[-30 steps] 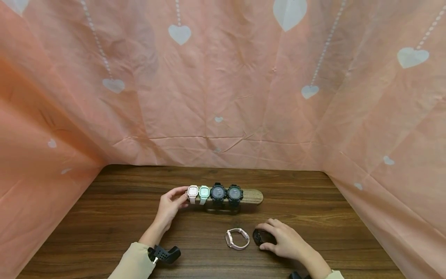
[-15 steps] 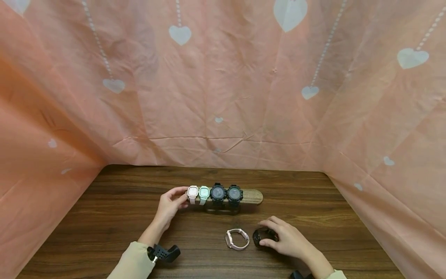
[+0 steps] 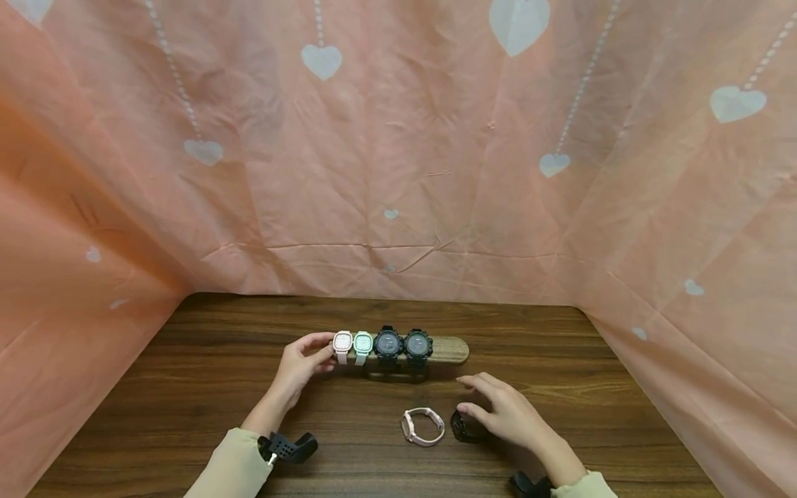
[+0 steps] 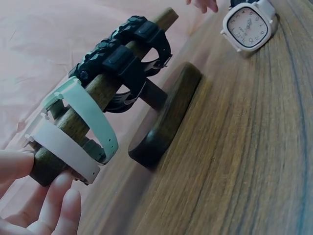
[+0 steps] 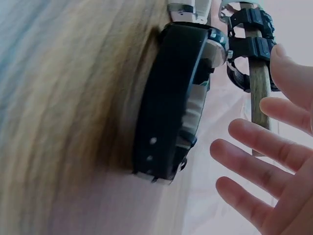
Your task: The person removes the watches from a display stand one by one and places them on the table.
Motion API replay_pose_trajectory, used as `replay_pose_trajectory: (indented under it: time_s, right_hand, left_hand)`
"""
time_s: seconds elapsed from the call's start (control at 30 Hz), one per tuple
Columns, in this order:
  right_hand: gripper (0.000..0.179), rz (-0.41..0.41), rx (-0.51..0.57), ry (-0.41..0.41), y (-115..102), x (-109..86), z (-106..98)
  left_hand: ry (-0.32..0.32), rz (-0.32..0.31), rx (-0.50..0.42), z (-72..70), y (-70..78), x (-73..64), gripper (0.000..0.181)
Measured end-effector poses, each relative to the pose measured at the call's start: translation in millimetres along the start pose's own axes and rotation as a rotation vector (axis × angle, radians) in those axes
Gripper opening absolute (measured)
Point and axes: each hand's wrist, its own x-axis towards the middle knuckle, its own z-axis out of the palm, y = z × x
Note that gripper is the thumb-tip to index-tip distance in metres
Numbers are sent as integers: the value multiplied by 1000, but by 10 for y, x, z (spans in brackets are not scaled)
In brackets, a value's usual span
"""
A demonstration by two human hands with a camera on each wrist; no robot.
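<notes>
My left hand (image 3: pixel 297 365) pinches the left end of a wooden watch stand (image 3: pixel 451 350) between thumb and fingers. Strapped along the stand's bar are a pink watch (image 3: pixel 342 344), a mint green watch (image 3: pixel 363 344) and two black watches (image 3: pixel 388 344). With fingers apart and holding nothing, my right hand (image 3: pixel 507 411) hovers by a loose black watch (image 5: pixel 168 98) standing on its side on the table. The hand partly hides that watch in the head view. Left of it a light pink watch (image 3: pixel 423 427) lies on its side, strap buckled in a loop.
The stand's dark wooden foot (image 4: pixel 168 115) rests on the brown wood-grain table (image 3: pixel 361 463). A pink curtain (image 3: pixel 373 173) with white hearts closes off the back and both sides. Each wrist carries a black camera mount (image 3: pixel 291 448).
My right hand has let go of the loose black watch and lifted slightly off it, fingers spreading. The left hand keeps its hold on the stand's end.
</notes>
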Motion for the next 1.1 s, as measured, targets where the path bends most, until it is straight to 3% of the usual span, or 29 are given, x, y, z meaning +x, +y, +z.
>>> replay_pose_trajectory:
  time_s: [0.2,0.5,0.73,0.93,1.1]
  right_hand:
    - [36,30,25,29,-56,103,-8]
    - [39,-17,-2,103,-107,250,0]
    - [41,-9,0,129,-118,366,5]
    - [40,-107,80,220,-70,462,20]
    - [41,-123,53,252,-58,549,-1]
  left_hand:
    - [-18,-1,17,-29,15,25,30]
    - [-43,2,47,-64,29,35,30]
    - [-54,-3,45,-70,44,27,32]
    - [-58,-24,32,-79,37,35,31]
    - [-63,-15,40,-68,112,-14,31]
